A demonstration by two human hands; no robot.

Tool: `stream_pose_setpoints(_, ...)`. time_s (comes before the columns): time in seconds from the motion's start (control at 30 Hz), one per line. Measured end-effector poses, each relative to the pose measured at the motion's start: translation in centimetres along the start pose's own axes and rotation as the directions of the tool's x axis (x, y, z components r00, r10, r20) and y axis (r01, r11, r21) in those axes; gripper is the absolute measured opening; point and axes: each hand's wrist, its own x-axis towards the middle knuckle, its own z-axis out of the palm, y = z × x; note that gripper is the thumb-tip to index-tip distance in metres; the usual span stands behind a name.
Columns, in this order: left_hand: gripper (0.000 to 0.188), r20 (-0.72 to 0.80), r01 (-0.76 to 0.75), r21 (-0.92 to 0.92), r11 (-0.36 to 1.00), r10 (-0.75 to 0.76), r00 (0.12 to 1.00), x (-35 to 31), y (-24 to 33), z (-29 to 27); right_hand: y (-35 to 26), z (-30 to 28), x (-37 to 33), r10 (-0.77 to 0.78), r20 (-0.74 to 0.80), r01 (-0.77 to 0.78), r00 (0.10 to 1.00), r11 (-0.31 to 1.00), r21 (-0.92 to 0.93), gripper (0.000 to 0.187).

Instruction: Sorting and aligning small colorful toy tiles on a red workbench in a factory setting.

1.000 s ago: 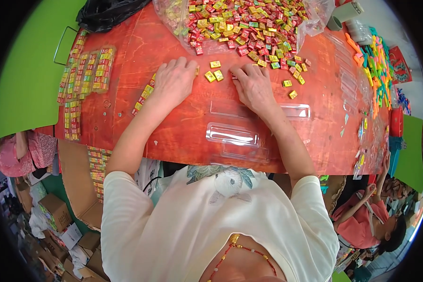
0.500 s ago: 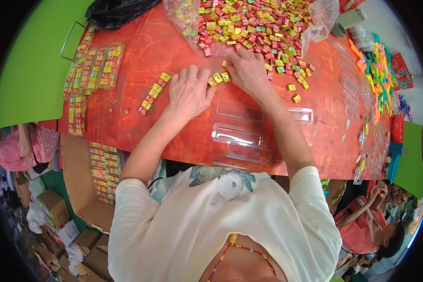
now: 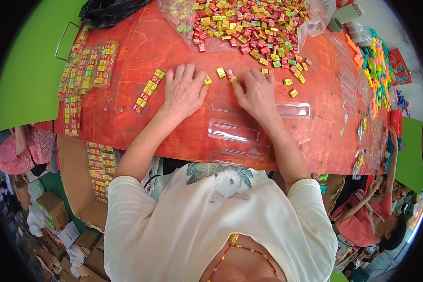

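My left hand rests palm down on the red table, its fingers spread, with whatever lies beneath them hidden. A small yellow box sits against its thumb side. My right hand is curled, thumb and fingertips at a small yellow-and-red box. Touching that one is a red box, and another yellow box lies a little apart between the hands. Left of my left hand stands a straight row of red and yellow boxes.
A big heap of small boxes spills from a clear plastic bag at the far side. Clear plastic trays lie near me. Filled trays are grouped at the left. A co-worker sits at the right.
My right hand has come back from the heap's edge toward me, with a red box now by its fingers. The yellow boxes between my hands have shifted apart. The co-worker has stretched out an arm.
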Motion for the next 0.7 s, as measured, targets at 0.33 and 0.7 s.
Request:
stream_pose_setpoints(0.33,0.041,-0.031,0.048,-0.053,0.997,-0.050,0.998,-2.0,-0.2,-0.4,-2.3,1.9,1.4,-0.119,-0.009,0.118,0.993,0.993,-0.006,0.018)
stream_pose_setpoints(0.7,0.045,-0.063,0.038,-0.093,0.995,-0.044,0.997,-2.9,-0.2,-0.1,-1.4,2.3,7.8,-0.225,0.034,0.225,0.974,0.974,0.002,0.035)
